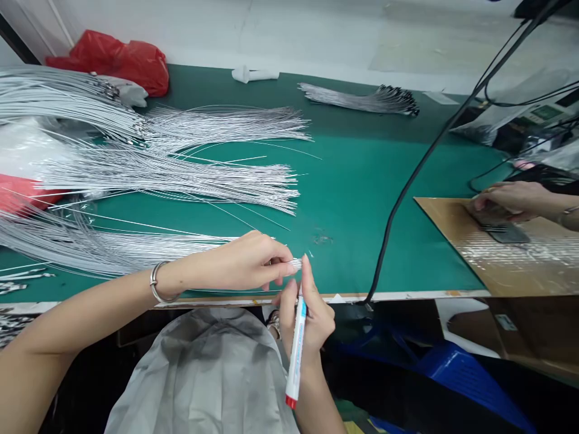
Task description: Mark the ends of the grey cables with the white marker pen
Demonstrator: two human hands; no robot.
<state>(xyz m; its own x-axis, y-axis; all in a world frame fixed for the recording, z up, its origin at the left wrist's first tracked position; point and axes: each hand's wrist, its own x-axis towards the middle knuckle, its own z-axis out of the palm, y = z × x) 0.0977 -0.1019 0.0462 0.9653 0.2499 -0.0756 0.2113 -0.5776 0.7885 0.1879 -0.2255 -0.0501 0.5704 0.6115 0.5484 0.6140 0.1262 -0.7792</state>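
Note:
My left hand [251, 260] is closed around the end of a bundle of thin white wires [149, 248], whose tips poke out past my fingertips. My right hand [312, 316] grips a white marker pen [295, 355] with a blue-printed barrel and a red end that points down toward me. The right thumb is raised at the wire tips, touching or nearly touching them. The bundle runs off to the left, partly hidden behind my left forearm. Beyond it lie another wire bundle [217, 175] and a third one [235, 123] on the green work mat [357, 181].
A black cable [398, 205] hangs across the table on my right. Past it, another person's hand [511, 199] rests over cardboard [529, 265] and a dark flat object. A dark-tipped bundle [362, 101], a white plastic piece [256, 74] and a red bag [117, 60] lie at the back.

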